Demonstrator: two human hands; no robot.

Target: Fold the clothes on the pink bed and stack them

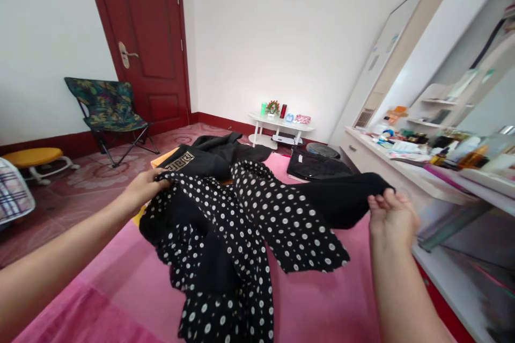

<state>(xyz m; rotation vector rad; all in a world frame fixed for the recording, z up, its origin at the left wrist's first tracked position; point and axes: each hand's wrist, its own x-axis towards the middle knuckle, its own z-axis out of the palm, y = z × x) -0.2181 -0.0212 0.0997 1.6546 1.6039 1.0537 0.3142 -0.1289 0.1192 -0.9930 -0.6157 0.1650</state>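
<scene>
Black dotted garment (225, 225): one | left hand (142, 188) grip: holding it | right hand (392, 217) grip: holding it | pink bedspread (120, 284): one

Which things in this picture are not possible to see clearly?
- Head view: the full shape of the dotted garment; its folds hide it and the bottom edge cuts it.
- Right hand fingertips, buried in black cloth.
- Items on the dresser: blurred at the right edge.
- Small objects on the white table: too small.
- Left hand: fingertips under the garment.

Black garment (241, 225) with white polka dots, stretched out and crumpled between both sets of fingers. Plain black end pinched in right fingers (382, 204); dotted end gripped by left fingers (159, 182), remainder hanging below.
</scene>
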